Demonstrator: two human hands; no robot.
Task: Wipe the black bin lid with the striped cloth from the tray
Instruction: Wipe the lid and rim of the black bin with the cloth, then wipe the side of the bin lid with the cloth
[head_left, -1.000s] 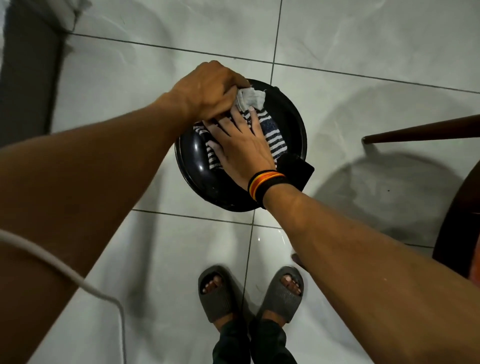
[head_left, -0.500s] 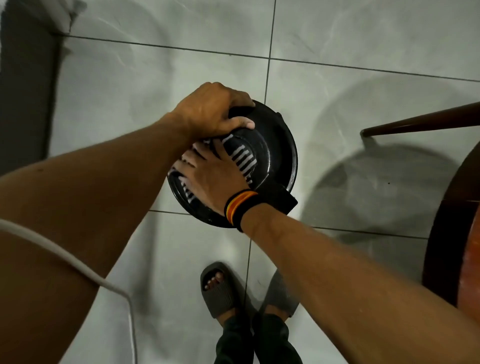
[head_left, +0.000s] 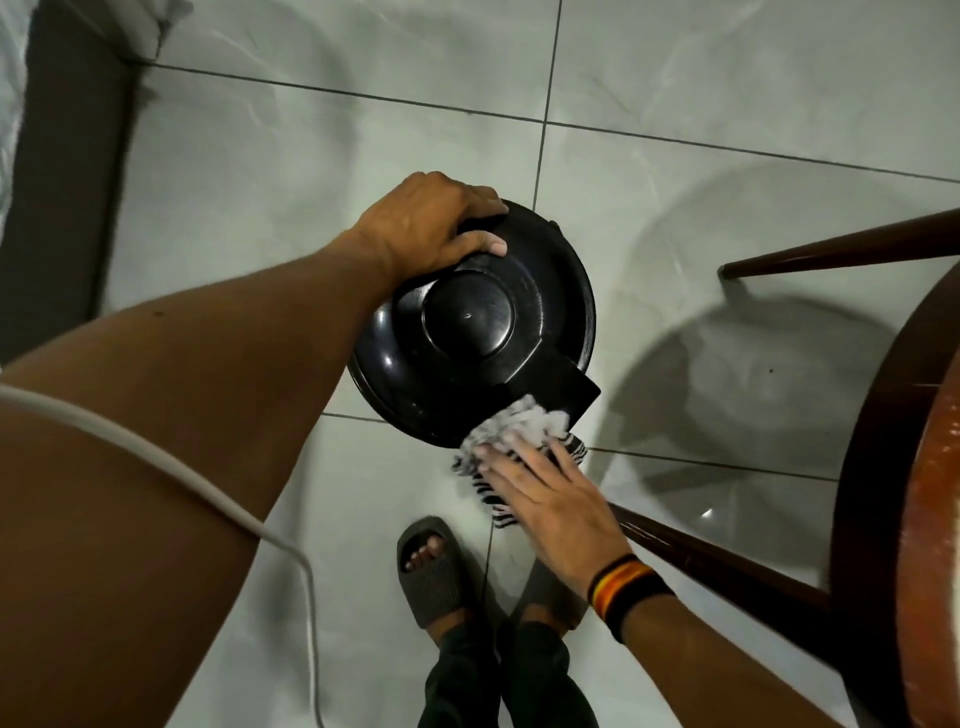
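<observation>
Left hand (head_left: 423, 228) clamps the lid's (head_left: 470, 322) far rim to steady it; right hand (head_left: 550, 499), fingers flat, presses the cloth (head_left: 511, 441) against its near edge.

The right hand (head_left: 550, 499) and striped cloth (head_left: 511, 441) are off the centre of the black bin lid (head_left: 467, 332), now at its near edge, cloth bunched under the fingertips (head_left: 491, 457); the lid's dome lies bare.
</observation>
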